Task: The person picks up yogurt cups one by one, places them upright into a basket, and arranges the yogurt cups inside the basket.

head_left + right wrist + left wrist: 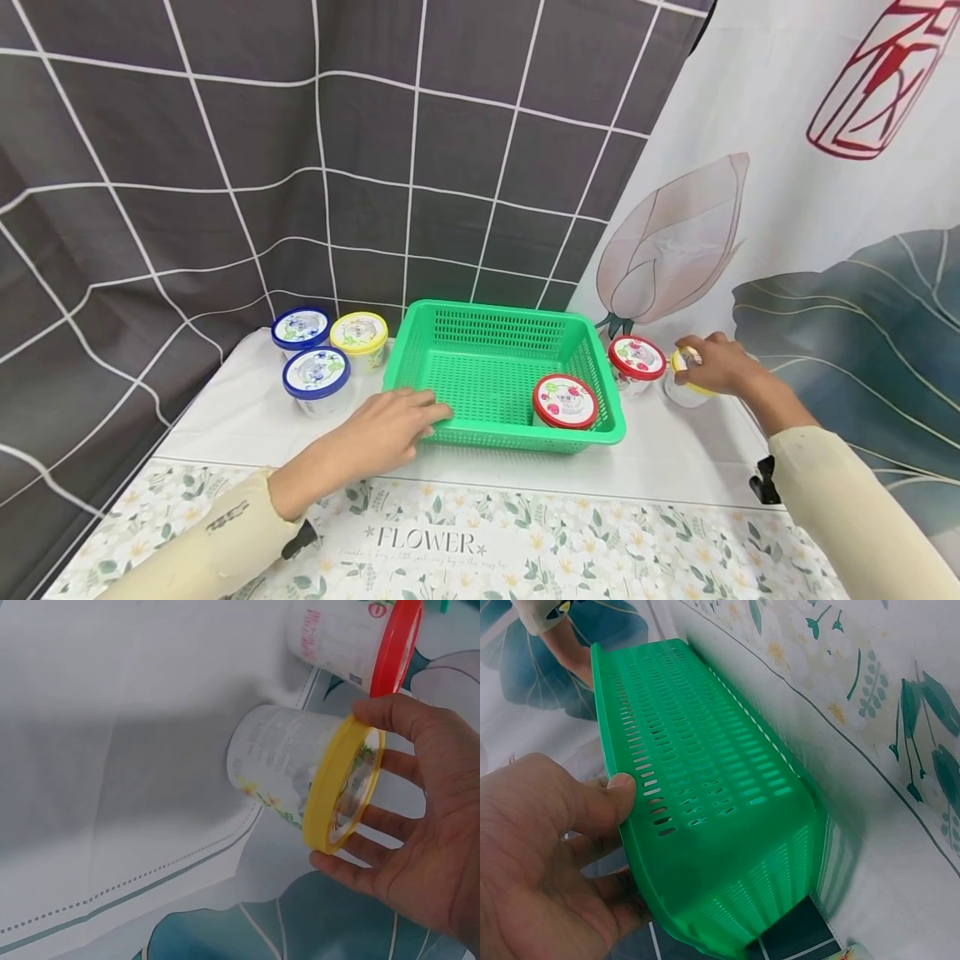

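Note:
My left hand (390, 427) holds the near left rim of a green plastic basket (502, 435); in the left wrist view its thumb lies on the outer side of the basket wall (727, 750). Inside the basket, at the near right corner, stands a red-lidded tub (565, 402). Over to the right, my right hand (716, 362) grips a yellow-lidded tub (686, 392) by its lid, thumb on one edge and fingers spread across to the other, as the right wrist view shows on the lid (330, 787). This tub stands next to another red-lidded tub (636, 360).
Left of the basket stand two blue-lidded tubs (317, 372) and another yellow-lidded tub (360, 335). A dark checked curtain (360, 150) hangs behind, with a white patterned cloth (787, 100) at the right. Floral cloth (420, 550) covers the table's front.

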A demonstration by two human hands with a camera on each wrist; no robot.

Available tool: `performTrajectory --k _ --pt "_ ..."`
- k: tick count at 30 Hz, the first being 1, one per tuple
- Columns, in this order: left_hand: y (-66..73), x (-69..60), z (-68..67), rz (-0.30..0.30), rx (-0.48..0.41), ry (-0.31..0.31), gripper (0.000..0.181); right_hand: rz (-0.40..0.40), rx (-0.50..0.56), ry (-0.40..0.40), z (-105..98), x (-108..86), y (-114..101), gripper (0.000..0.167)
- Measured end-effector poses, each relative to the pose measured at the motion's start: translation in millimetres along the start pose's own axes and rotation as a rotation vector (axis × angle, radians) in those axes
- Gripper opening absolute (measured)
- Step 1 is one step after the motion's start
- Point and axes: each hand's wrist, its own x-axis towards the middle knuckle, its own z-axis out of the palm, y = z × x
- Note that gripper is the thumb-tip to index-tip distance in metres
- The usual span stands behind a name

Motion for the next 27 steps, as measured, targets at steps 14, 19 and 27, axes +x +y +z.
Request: performTrajectory --k 14,19,27 --pt "-0.8 0.0 -0.1 -0.013 0.001 -0.011 0.033 -0.006 -0.007 0.038 -11.3 -7.3 -1.3 0.075" --pt "-0.8 0.2 0.6 -0.002 0.007 0.002 0.033 0.003 -0.054 0.045 -16.7 -9.8 -1.0 0.074" --pt "0.1 -0.1 0.8 -0.002 0.001 0.004 0.032 0.040 -0.088 0.063 -24.9 -14.7 -4.6 0.075"
